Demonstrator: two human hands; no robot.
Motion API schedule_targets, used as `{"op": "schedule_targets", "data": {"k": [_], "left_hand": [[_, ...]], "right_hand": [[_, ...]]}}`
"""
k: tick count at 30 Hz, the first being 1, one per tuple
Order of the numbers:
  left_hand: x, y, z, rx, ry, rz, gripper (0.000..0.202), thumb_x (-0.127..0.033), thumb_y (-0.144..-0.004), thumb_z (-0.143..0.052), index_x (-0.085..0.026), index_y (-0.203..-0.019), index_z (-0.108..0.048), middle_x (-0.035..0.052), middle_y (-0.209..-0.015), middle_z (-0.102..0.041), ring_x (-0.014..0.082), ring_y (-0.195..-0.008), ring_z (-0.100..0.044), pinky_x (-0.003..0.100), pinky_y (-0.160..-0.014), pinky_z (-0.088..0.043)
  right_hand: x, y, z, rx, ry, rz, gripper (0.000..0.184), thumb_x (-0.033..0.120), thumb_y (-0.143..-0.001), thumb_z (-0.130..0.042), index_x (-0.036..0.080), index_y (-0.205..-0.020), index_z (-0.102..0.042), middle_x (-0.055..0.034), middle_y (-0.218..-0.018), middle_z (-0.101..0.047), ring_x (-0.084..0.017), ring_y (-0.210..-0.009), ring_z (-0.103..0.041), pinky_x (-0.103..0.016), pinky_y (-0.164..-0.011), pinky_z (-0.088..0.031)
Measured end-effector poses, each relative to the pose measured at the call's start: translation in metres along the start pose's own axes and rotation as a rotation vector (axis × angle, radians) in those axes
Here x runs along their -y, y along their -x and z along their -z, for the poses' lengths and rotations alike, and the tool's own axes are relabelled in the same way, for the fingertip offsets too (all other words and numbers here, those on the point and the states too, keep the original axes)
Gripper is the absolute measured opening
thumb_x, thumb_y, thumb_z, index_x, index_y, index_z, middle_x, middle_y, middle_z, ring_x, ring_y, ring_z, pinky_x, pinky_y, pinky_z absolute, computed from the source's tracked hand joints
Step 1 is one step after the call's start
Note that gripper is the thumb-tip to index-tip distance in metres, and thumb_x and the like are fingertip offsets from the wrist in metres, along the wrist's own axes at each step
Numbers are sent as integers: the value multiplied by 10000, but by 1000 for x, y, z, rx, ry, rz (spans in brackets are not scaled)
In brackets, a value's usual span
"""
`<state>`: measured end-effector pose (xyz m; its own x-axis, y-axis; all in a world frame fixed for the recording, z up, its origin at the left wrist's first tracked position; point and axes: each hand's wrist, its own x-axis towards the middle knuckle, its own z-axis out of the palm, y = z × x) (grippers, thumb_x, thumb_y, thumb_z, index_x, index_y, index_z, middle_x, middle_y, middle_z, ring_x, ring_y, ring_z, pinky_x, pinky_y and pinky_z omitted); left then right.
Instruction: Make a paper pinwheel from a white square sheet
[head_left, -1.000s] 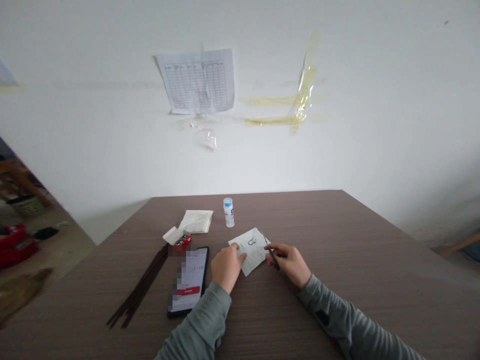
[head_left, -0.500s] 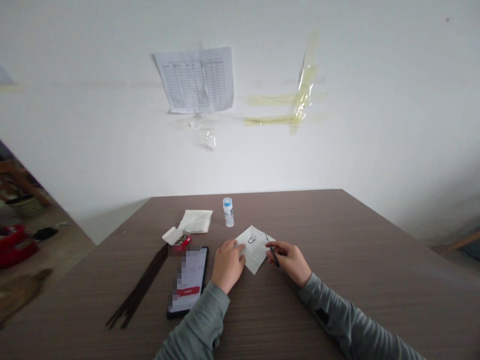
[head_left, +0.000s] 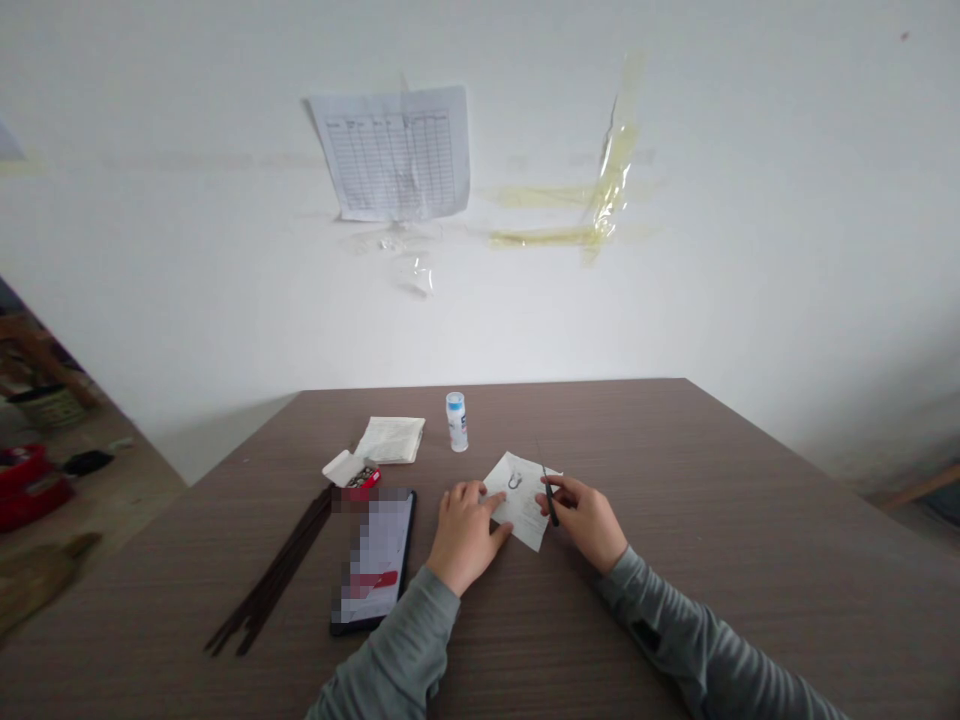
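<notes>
A small white paper sheet [head_left: 521, 502] with a dark hook-shaped drawing lies tilted on the table. My left hand [head_left: 466, 535] rests flat-fingered on its left corner, pressing it down without gripping it. My right hand [head_left: 589, 520] pinches a slim black tool [head_left: 551, 503] between thumb and fingers. The tool's thin tip stands over the paper's right edge, and the fingers hide part of its body. It looks pen-like, but its exact kind is too small to tell.
The brown wood-grain table [head_left: 675, 560] holds a white bottle with a blue cap [head_left: 457, 422], a folded white cloth [head_left: 390, 440], a small open box [head_left: 352, 472], a phone [head_left: 373, 560] and a bundle of dark thin sticks [head_left: 274, 570]. A white wall stands behind.
The paper sheet has slid to the right and turned slightly under my left hand, which moved right with it. My right hand still holds the black tool, shifted slightly right.
</notes>
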<state>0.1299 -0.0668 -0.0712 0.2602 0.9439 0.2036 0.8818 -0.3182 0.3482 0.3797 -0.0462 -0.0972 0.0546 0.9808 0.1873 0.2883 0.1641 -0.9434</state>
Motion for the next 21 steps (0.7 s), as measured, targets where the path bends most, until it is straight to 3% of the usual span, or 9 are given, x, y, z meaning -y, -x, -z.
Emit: {"op": "schedule_targets", "data": {"k": [3, 6, 12, 16, 18, 21], "left_hand": [[3, -2, -4, -80, 20, -22, 403, -248, -1059, -978, -298, -1458, -999, 202, -1528, -907, 492, -1518, -805, 745, -1346, -658], [3, -7, -4, -154, 114, -61, 290, -215, -1092, -946, -275, -1369, -1007, 186, -1410, -926, 454, -1426, -849, 687, -1288, -698], [-5, -10, -3, -200, 244, -118, 205, -119, -1008, -1023, -260, -1156, -1001, 130, -1291, -932, 407, -1346, -883, 619, -1237, -728], [-12, -7, 0, -154, 201, -142, 340, -61, -922, -1060, -290, -1169, -1015, 113, -1335, -946, 415, -1386, -874, 629, -1284, -711], [-16, -6, 5, -87, 192, -137, 317, -81, -926, -1058, -303, -1149, -1021, 105, -1340, -963, 418, -1394, -884, 623, -1312, -705], [-21, -5, 11, 11, 182, -86, 274, -110, -970, -1023, -308, -1160, -1019, 95, -1334, -988, 428, -1423, -899, 691, -1425, -634]], "right_hand": [[1, -1, 1, -22, 79, 29, 463, 425, -856, -936, 231, -1276, -929, -36, -829, -908, -324, -823, -901, -435, -841, -738], [4, 1, 0, -34, 128, 37, 463, 331, -833, -898, 264, -1292, -896, -45, -905, -941, -360, -925, -957, -466, -906, -778], [8, 4, -3, -11, 257, 87, 93, 278, -877, -950, 285, -956, -902, -113, -948, -965, -404, -923, -984, -486, -912, -815], [2, 4, -6, 11, 416, 178, 94, 275, -953, -917, 297, -863, -900, -131, -966, -976, -426, -958, -987, -536, -973, -821], [-2, 4, -7, 31, 491, 247, 143, 281, -1001, -885, 316, -866, -915, -129, -998, -985, -432, -1013, -991, -553, -1011, -821], [-8, 5, -9, 57, 559, 336, 203, 249, -1050, -833, 357, -939, -965, -119, -1069, -1000, -417, -1070, -994, -535, -1017, -824]]}}
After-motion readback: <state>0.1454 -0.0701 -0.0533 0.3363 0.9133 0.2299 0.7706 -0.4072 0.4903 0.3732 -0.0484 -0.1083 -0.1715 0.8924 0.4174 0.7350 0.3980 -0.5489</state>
